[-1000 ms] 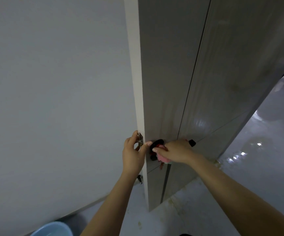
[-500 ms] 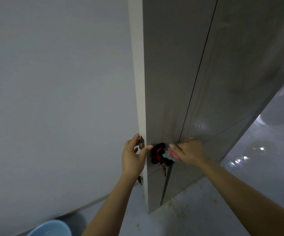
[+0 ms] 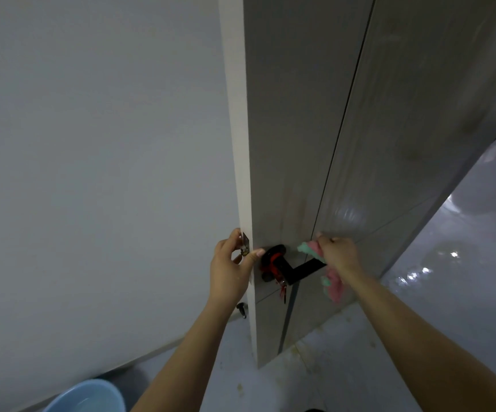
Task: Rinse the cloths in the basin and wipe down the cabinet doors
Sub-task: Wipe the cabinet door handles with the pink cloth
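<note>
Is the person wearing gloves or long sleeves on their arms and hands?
No gloves and no long sleeves show. The left hand and the right hand are bare, and both forearms are bare as far as the picture's bottom edge. No watch, ring or bracelet shows. The fingernails look short and plain.

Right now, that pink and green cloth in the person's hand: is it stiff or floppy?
Probably floppy: the pink and green cloth bunches at the right hand and hangs limp below it. Likely light, since curled fingers alone hold it. It may be damp, given the blue basin nearby, though that cannot be seen.
</note>
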`<move>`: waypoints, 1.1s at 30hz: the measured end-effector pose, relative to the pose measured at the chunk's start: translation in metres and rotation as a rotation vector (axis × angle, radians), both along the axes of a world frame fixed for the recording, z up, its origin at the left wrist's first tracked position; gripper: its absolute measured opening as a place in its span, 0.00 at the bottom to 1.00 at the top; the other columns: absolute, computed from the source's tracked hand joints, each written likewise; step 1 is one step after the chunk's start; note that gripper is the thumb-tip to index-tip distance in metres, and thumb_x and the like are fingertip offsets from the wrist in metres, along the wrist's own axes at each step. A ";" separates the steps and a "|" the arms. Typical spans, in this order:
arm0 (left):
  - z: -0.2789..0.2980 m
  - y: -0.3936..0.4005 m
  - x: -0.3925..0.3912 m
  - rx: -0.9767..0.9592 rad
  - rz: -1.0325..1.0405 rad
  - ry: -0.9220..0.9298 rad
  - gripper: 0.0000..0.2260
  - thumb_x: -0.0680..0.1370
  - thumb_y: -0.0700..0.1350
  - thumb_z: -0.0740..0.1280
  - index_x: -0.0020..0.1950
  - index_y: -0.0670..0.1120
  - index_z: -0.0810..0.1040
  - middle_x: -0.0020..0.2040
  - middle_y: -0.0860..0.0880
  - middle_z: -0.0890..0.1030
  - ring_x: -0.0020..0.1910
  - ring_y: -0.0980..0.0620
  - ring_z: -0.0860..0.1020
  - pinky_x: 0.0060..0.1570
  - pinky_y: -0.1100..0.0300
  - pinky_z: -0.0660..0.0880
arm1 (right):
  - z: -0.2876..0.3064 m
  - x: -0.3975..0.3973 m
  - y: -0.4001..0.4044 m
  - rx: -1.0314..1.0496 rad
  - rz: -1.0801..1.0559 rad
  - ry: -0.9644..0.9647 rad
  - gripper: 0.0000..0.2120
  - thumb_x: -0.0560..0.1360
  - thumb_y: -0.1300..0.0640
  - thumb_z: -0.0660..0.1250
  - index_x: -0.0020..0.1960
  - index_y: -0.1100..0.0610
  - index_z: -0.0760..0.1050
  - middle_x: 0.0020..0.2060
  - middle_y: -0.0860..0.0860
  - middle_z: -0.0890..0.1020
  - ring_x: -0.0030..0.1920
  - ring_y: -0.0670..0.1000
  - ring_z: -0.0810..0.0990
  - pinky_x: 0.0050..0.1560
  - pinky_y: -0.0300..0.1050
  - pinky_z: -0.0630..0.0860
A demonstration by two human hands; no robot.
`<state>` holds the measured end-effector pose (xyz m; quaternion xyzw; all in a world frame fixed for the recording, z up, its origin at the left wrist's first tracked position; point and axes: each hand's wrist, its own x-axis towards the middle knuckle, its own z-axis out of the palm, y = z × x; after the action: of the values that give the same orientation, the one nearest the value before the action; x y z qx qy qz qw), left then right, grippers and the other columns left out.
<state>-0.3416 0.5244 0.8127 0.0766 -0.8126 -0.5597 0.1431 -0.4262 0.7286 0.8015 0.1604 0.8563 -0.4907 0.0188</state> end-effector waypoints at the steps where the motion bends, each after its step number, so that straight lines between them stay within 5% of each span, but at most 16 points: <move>1: 0.000 0.000 0.000 0.008 -0.005 -0.004 0.15 0.74 0.49 0.71 0.60 0.48 0.75 0.52 0.50 0.75 0.52 0.70 0.71 0.47 0.80 0.69 | 0.001 0.000 -0.001 -0.085 -0.071 -0.020 0.24 0.79 0.53 0.61 0.26 0.58 0.65 0.24 0.53 0.67 0.27 0.51 0.67 0.30 0.44 0.62; 4: 0.001 0.002 0.002 0.022 -0.013 -0.003 0.14 0.75 0.48 0.71 0.59 0.48 0.76 0.51 0.50 0.74 0.52 0.69 0.71 0.46 0.80 0.69 | -0.006 0.011 -0.011 -0.128 -0.197 0.075 0.24 0.81 0.52 0.58 0.28 0.60 0.66 0.26 0.54 0.69 0.33 0.54 0.71 0.35 0.45 0.64; 7: 0.001 0.001 0.002 0.022 -0.011 0.004 0.13 0.75 0.48 0.71 0.57 0.47 0.76 0.51 0.49 0.74 0.50 0.69 0.71 0.46 0.80 0.69 | -0.013 0.028 -0.011 0.005 -0.045 0.164 0.18 0.81 0.48 0.57 0.37 0.57 0.70 0.31 0.53 0.74 0.34 0.53 0.74 0.35 0.44 0.67; 10: 0.000 0.000 0.002 0.012 -0.020 -0.005 0.15 0.75 0.48 0.71 0.58 0.46 0.75 0.51 0.49 0.74 0.51 0.70 0.71 0.51 0.76 0.72 | -0.007 0.022 0.003 0.115 0.073 0.088 0.20 0.81 0.48 0.56 0.35 0.58 0.71 0.30 0.53 0.74 0.34 0.54 0.74 0.34 0.44 0.65; 15: 0.006 0.001 0.005 0.019 -0.023 0.000 0.14 0.74 0.47 0.72 0.57 0.50 0.75 0.49 0.53 0.73 0.51 0.63 0.73 0.45 0.79 0.71 | 0.001 0.029 -0.010 -0.176 -0.376 0.093 0.26 0.83 0.50 0.54 0.46 0.73 0.76 0.39 0.67 0.79 0.40 0.61 0.78 0.32 0.45 0.60; 20: 0.010 0.008 0.017 0.101 -0.003 -0.009 0.17 0.71 0.47 0.75 0.58 0.51 0.75 0.51 0.57 0.76 0.51 0.63 0.75 0.42 0.74 0.73 | -0.006 0.060 -0.016 -0.100 -0.408 0.269 0.20 0.82 0.49 0.54 0.55 0.63 0.77 0.43 0.57 0.79 0.44 0.55 0.77 0.32 0.41 0.63; 23: 0.009 0.020 0.031 0.143 0.009 0.000 0.16 0.70 0.47 0.76 0.54 0.48 0.74 0.50 0.54 0.79 0.50 0.60 0.77 0.39 0.71 0.73 | -0.011 0.082 -0.005 -0.027 -0.336 0.305 0.18 0.81 0.48 0.56 0.62 0.56 0.76 0.52 0.57 0.79 0.50 0.56 0.77 0.43 0.42 0.69; 30: 0.004 0.063 0.072 0.137 -0.044 0.001 0.17 0.66 0.48 0.79 0.46 0.50 0.73 0.45 0.53 0.78 0.46 0.56 0.76 0.41 0.62 0.74 | -0.005 0.133 0.029 -0.035 -0.359 0.260 0.22 0.81 0.50 0.57 0.72 0.59 0.66 0.62 0.59 0.73 0.61 0.59 0.73 0.60 0.49 0.71; 33: 0.001 0.091 0.095 0.126 -0.070 -0.018 0.18 0.65 0.50 0.79 0.46 0.50 0.73 0.45 0.53 0.78 0.46 0.56 0.76 0.43 0.58 0.75 | -0.006 0.163 0.048 -0.078 -0.397 0.276 0.23 0.77 0.41 0.57 0.67 0.53 0.71 0.54 0.56 0.79 0.53 0.59 0.79 0.54 0.58 0.77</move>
<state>-0.2464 0.6149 0.8141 0.0620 -0.7793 -0.6136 0.1111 -0.2636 0.7770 0.7957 0.2562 0.7827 -0.5347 -0.1892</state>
